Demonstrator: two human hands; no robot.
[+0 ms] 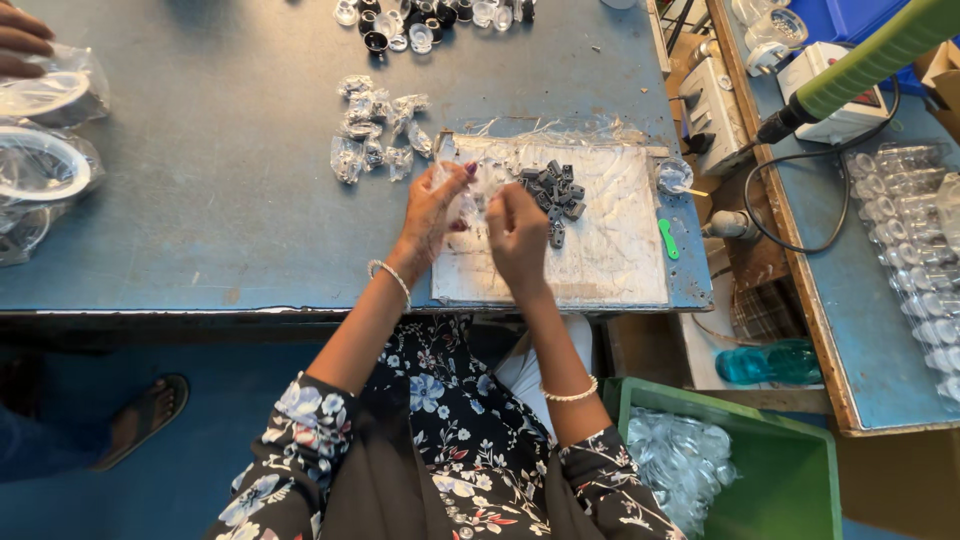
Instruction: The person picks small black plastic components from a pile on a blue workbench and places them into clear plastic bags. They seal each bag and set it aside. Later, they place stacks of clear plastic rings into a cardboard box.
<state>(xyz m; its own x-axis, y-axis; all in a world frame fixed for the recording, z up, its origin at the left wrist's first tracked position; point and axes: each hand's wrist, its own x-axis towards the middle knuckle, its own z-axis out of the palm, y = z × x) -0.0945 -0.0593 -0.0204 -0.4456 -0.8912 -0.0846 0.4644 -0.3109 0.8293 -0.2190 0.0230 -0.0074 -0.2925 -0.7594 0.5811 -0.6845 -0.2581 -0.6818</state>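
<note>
While the blue table (250,200) is taking up most of the view, the work is happening on the white board (600,270) lying at its near edge. Both hands are meeting over the board's left part: the left hand (432,210) and the right hand (517,235) are pinching a small clear plastic pouch (470,195) between them, fingertips pressed together on its film. The pouch is looking light, thin and limp, likely slippery, so it is probably best gripped at its edges with fingertips. Just to the right, a heap of small grey parts (555,190) is sitting on the board; these are looking hard, light and easy to scatter. Filled pouches (375,130) are lying on the table beyond the left hand. Whether the pinched pouch is holding a part is hard to make out, since fingers and glare are covering it. At the far left edge another person's hand (20,45) is being cut off by the frame.
</note>
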